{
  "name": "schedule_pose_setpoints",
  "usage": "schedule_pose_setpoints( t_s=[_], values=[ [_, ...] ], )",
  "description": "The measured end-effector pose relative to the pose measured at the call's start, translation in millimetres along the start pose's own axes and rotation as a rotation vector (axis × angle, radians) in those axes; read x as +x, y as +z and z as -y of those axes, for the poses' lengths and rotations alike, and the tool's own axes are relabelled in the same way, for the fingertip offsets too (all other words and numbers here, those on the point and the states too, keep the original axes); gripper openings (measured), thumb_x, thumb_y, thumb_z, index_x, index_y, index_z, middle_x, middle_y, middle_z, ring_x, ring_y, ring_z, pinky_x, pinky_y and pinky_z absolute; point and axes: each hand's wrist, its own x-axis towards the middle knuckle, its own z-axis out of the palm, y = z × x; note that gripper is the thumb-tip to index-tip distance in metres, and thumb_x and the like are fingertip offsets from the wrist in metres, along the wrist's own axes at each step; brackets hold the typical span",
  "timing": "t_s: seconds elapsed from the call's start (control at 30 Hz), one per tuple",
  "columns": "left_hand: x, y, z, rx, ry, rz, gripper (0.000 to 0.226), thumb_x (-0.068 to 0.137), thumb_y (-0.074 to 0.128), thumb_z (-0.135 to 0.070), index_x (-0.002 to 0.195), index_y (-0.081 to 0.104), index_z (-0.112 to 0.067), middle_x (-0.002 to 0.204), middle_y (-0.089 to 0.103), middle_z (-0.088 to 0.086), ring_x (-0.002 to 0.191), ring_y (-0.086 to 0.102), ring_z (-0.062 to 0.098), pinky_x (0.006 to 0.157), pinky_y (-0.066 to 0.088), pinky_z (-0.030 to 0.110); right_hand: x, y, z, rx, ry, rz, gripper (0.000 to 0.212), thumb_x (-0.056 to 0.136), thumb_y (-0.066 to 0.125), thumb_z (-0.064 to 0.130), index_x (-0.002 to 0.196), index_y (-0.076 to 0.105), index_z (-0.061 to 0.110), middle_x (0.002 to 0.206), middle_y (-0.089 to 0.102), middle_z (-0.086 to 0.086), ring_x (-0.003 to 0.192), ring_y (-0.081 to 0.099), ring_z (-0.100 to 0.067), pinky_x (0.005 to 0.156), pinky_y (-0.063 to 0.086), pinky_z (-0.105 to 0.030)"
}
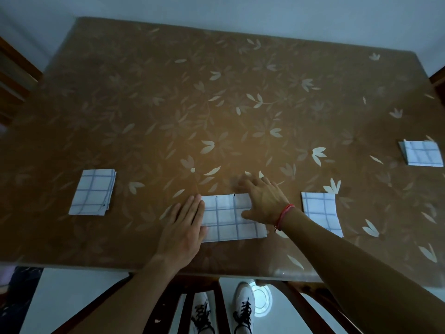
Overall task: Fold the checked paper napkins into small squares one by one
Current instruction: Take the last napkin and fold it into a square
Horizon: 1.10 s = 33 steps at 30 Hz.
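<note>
A white napkin with blue checks (228, 218), folded into a wide rectangle, lies on the table near the front edge. My left hand (185, 227) lies flat on its left end with straight fingers. My right hand (262, 201) presses its right end, fingers spread and reaching past the far edge, thumb on the paper. A pile of folded checked napkins (92, 191) sits to the left. Another folded napkin (321, 213) lies just right of my right wrist. A small folded pile (421, 154) rests at the far right.
The table (216, 104) wears a brown cloth with pale leaf prints under a clear cover. Wooden chairs stand at the left (14, 75) and under the front edge (209, 300). My feet in white shoes (243, 307) show below on the pale floor.
</note>
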Motion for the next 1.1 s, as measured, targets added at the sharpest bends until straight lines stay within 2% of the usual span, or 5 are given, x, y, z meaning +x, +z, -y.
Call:
schedule_pose_setpoints(
  t_s=[0.3, 0.47, 0.73, 0.9, 1.1],
  values=[
    [0, 4, 2, -0.009, 0.004, 0.0, 0.061, 0.097, 0.027, -0.042, 0.147, 0.034, -0.008, 0.156, 0.028, 0.01, 0.146, 0.02, 0.022, 0.114, 0.014, 0.042, 17, -5, 5, 0.014, 0.07, 0.163, 0.066, 0.068, 0.076, 0.05, 0.127, 0.057, 0.027, 0.139, 0.049, 0.0, 0.126, 0.042, -0.03, 0.107, 0.038, -0.043],
    [0, 4, 2, -0.021, 0.005, -0.012, 0.061, 0.097, 0.027, -0.042, 0.148, 0.034, -0.008, 0.157, 0.028, 0.009, 0.146, 0.021, 0.022, 0.114, 0.014, 0.041, 19, -13, 6, 0.2, 0.093, 0.161, 0.032, 0.084, 0.059, 0.032, 0.113, 0.066, 0.019, 0.109, 0.068, -0.004, 0.097, 0.062, -0.024, 0.08, 0.052, -0.034],
    [0, -10, -1, -0.075, -0.002, -0.095, 0.056, 0.095, 0.034, -0.039, 0.139, 0.048, -0.008, 0.151, 0.04, 0.008, 0.141, 0.034, 0.021, 0.113, 0.016, 0.035, 6, -22, 0, 0.336, 0.089, 0.12, 0.024, 0.089, 0.054, 0.02, 0.104, 0.072, 0.015, 0.11, 0.063, 0.006, 0.092, 0.062, -0.023, 0.074, 0.05, -0.03],
    [-2, -18, -11, -0.164, 0.013, -0.148, 0.053, 0.095, 0.031, -0.034, 0.137, 0.05, -0.008, 0.148, 0.044, 0.009, 0.139, 0.038, 0.02, 0.114, 0.024, 0.036, -10, -23, -11, 0.562, 0.232, 0.008, 0.016, 0.087, 0.058, 0.017, 0.089, 0.074, 0.019, 0.069, 0.057, 0.017, 0.064, 0.054, -0.003, 0.056, 0.037, -0.013],
    [-6, -13, -35, -0.258, 0.093, -0.164, 0.057, 0.087, 0.062, -0.028, 0.139, 0.048, -0.009, 0.146, 0.047, 0.008, 0.138, 0.039, 0.02, 0.113, 0.033, 0.041, -40, -6, -16, 0.927, 0.458, -0.113, 0.011, 0.082, 0.069, 0.016, 0.073, 0.073, 0.021, 0.072, 0.07, 0.002, 0.07, 0.066, -0.013, 0.066, 0.055, -0.032]
  ],
)
